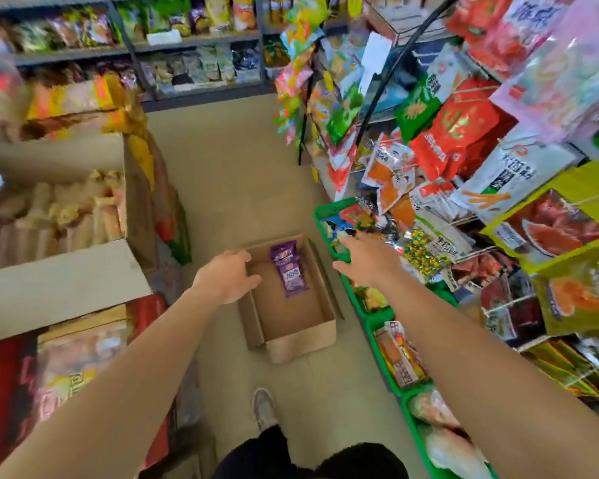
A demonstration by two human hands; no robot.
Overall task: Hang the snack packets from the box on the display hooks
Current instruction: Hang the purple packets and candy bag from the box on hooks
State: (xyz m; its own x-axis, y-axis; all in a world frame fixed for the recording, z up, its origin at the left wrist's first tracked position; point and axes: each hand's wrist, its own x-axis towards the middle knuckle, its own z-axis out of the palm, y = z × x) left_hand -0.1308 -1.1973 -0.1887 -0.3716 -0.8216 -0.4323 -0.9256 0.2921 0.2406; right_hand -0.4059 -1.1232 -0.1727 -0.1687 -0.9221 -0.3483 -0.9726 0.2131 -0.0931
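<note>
A small open cardboard box sits on the floor between my two arms. Two purple snack packets lie in its far half, one overlapping the other. My left hand hovers over the box's left wall, fingers loosely bent, holding nothing. My right hand reaches out to the right of the box, over the edge of a green basket, fingers extended and empty. Display hooks with hanging snack packets fill the rack at the right.
Green baskets of snacks line the floor under the rack on the right. Large open cartons of goods stand at the left. Stocked shelves close the aisle's far end. My shoe is on the floor behind the box.
</note>
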